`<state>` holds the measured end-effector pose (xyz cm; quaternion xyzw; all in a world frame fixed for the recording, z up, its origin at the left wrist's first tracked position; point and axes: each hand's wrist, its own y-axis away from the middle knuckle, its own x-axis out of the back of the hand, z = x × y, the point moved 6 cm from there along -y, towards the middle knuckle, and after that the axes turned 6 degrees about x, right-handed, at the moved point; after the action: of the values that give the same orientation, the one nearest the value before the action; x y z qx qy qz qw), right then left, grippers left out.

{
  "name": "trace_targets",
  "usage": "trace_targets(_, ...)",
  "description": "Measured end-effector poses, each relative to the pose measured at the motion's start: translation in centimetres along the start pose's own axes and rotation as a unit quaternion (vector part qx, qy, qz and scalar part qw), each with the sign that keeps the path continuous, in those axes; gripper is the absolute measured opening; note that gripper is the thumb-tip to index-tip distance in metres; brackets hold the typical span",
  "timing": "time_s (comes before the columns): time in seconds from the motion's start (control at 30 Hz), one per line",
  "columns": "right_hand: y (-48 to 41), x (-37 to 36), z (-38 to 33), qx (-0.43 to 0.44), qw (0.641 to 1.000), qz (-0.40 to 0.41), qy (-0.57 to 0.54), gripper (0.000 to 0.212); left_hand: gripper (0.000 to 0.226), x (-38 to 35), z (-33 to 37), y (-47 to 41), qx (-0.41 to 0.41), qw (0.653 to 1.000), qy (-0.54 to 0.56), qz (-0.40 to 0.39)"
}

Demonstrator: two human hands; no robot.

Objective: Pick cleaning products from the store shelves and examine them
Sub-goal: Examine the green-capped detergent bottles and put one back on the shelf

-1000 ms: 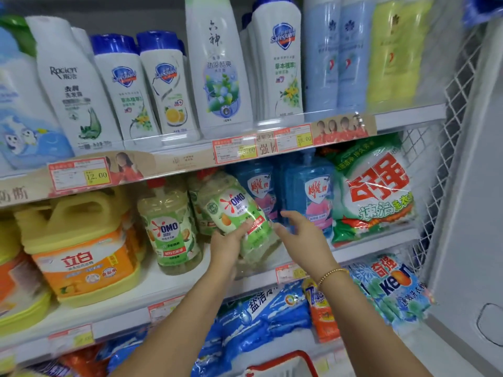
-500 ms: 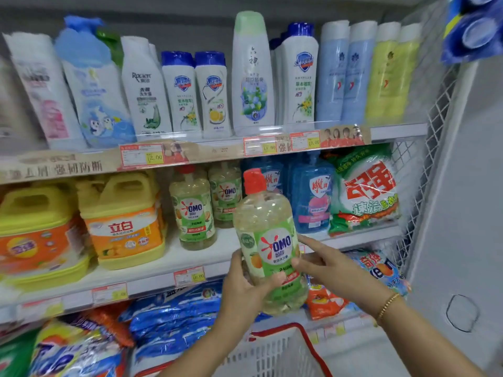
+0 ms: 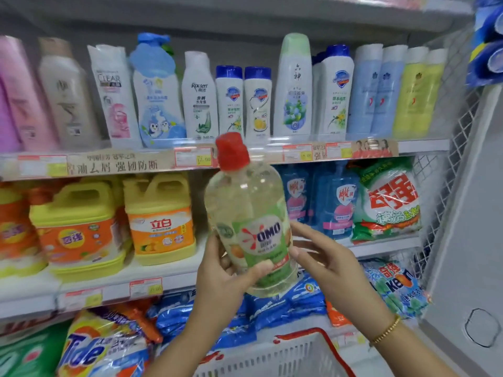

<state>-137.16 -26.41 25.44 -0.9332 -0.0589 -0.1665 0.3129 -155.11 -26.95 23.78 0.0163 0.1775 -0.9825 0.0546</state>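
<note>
Examining the bottle at frame centre: left hand fingers wrap it, right hand fingers spread alongside. Next, probably turning it.

My single head-worn view, facing forward and slightly down, close to the store shelves, shelf unit's mesh end panel far right

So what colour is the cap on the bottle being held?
Red cap, head view.
</note>
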Motion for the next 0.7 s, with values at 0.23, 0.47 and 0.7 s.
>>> trace_targets(0.23, 1.9, -6.4, -0.3, 0.080, 0.984, -0.034, 0.155, 0.089, 0.065, 4.4, -0.6, -0.4, 0.053, 0.988, 0.126, 0.067)
trace_targets(0.47, 0.0, -8.6, -1.7, 0.229, 0.951, 0.102, 0.179, 0.103, 0.072, 4.5, 0.1, 0.2, 0.053, 0.975, 0.211, 0.044)
trace_targets(0.7, -2.3, -8.6, -2.3, 0.168, 0.984, 0.049, -0.024, 0.086, 0.089, 6.2, 0.7, -1.2, 0.051, 0.943, 0.319, -0.082)
